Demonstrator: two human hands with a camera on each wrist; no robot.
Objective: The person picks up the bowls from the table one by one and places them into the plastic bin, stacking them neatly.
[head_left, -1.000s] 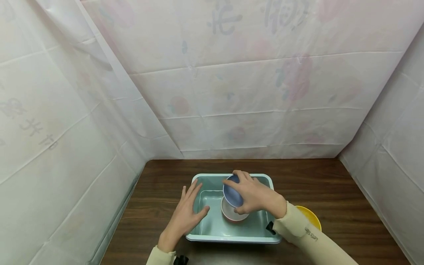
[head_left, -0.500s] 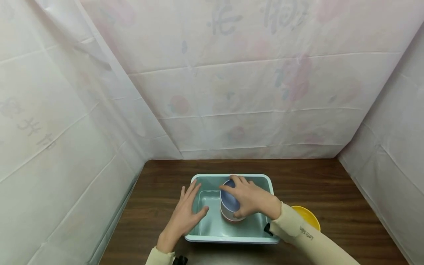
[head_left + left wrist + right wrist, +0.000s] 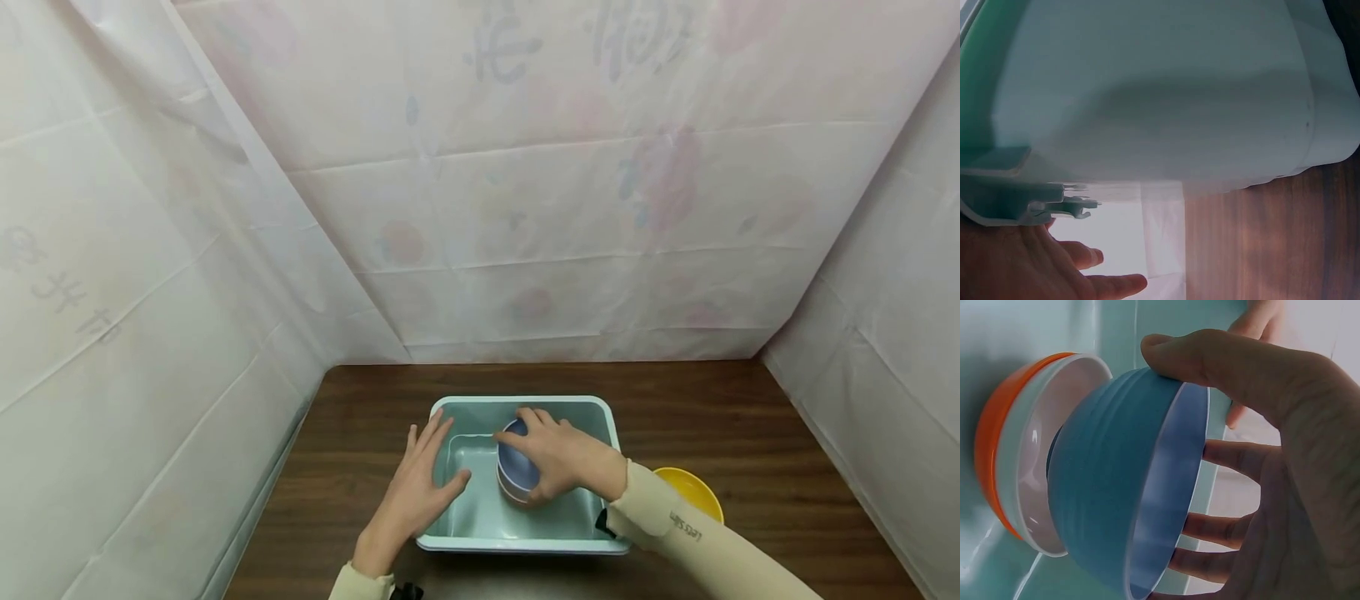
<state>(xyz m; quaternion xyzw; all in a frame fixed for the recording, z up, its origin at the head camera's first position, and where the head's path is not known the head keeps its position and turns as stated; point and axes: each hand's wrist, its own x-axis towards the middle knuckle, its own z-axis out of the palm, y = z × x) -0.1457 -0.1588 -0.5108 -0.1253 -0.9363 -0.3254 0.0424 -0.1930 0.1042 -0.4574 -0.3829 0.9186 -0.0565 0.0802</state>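
My right hand (image 3: 566, 458) grips a blue bowl (image 3: 1104, 481) by its rim, thumb on one side and fingers on the other. The bowl is tilted in the right wrist view, its base entering a white bowl (image 3: 1050, 450) that nests in an orange bowl (image 3: 990, 450). This stack sits inside a pale blue-green basin (image 3: 468, 500). At the basin's left side my left hand (image 3: 416, 496) lies with fingers spread and straight, overlapping the rim. The left wrist view shows the basin's outer wall (image 3: 1179, 119) close up, with that hand's fingers below the rim.
A yellow bowl (image 3: 692, 493) stands on the dark wooden table (image 3: 765, 467) to the right of the basin, partly behind the right sleeve. White patterned sheeting (image 3: 540, 250) encloses the table at the back and both sides.
My right hand has lowered the blue bowl into the white bowl, moving slightly left and toward me. The left hand has stayed at the basin's side.
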